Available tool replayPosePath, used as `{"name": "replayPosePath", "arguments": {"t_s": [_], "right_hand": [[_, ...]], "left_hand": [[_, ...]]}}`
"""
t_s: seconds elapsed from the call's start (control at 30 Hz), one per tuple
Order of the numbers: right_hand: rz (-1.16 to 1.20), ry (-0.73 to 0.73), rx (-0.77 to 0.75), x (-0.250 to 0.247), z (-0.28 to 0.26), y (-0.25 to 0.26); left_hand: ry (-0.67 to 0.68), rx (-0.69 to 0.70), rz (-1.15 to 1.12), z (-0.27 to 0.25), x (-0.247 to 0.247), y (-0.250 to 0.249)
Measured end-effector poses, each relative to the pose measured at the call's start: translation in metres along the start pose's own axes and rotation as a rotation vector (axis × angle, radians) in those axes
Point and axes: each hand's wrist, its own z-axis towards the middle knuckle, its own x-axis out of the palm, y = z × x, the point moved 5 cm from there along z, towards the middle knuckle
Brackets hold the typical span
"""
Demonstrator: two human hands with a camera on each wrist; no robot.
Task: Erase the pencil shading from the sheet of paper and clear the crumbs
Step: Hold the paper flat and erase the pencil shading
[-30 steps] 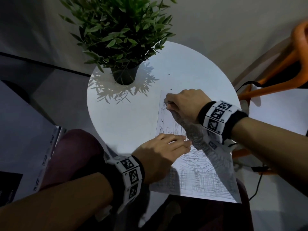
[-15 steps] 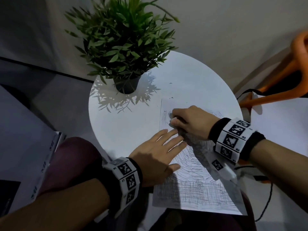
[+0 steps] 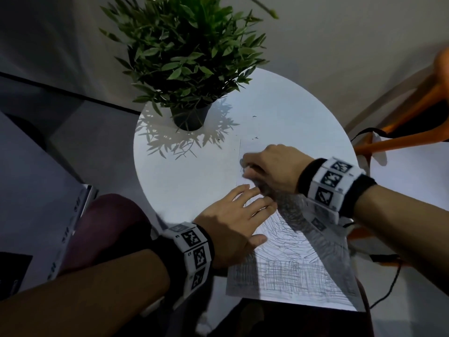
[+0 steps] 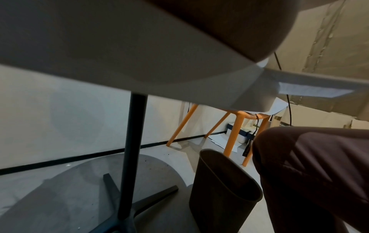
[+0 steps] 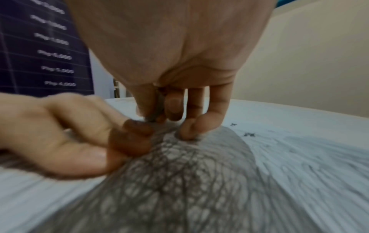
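The round table carries the plant at its far side. Nearer me than the plant, the paper overhangs the table's edge. My left hand lies flat on it, fingers spread. My right hand pinches the eraser against the paper's far corner. Crumbs lie beyond.

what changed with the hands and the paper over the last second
The right hand slid back and forth along the far left edge of the sheet of paper, still pinching the eraser. The left hand flattened, its fingers spreading to press the sheet. The potted plant and the table stayed put.
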Motion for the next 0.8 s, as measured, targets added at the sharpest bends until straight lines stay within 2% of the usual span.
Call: {"name": "replayPosePath", "arguments": {"t_s": [0.1,0.2,0.23,0.37,0.47,0.53,0.63,0.7,0.8], "right_hand": [[-0.118,-0.036,0.025,0.0,-0.003,0.004],[-0.177,-0.122,0.112,-0.012,0.008,0.001],[-0.159,-0.112,0.115,-0.013,0.009,0.001],[-0.075,0.015,0.044,-0.001,-0.009,0.013],[-0.192,-0.065,0.109,-0.005,-0.001,0.011],[-0.175,-0.135,0.163,-0.012,0.003,0.007],[-0.081,-0.046,0.128,-0.005,-0.003,0.009],[-0.098,0.0,0.093,0.002,-0.01,0.015],[-0.19,-0.088,0.159,-0.006,-0.001,0.013]], "left_hand": [[0.003,-0.012,0.014,0.001,0.0,0.003],[0.098,-0.009,0.047,0.001,0.003,0.0],[0.116,-0.018,0.036,0.0,0.004,0.0],[0.046,-0.018,0.002,0.0,0.002,0.002],[0.038,-0.006,0.026,0.001,0.004,0.003],[0.07,-0.002,0.038,0.002,0.006,0.001],[0.077,-0.014,0.04,0.001,0.003,0.0],[0.062,-0.015,0.02,0.001,0.002,0.001],[0.084,-0.011,0.042,0.001,0.004,0.001]]}}
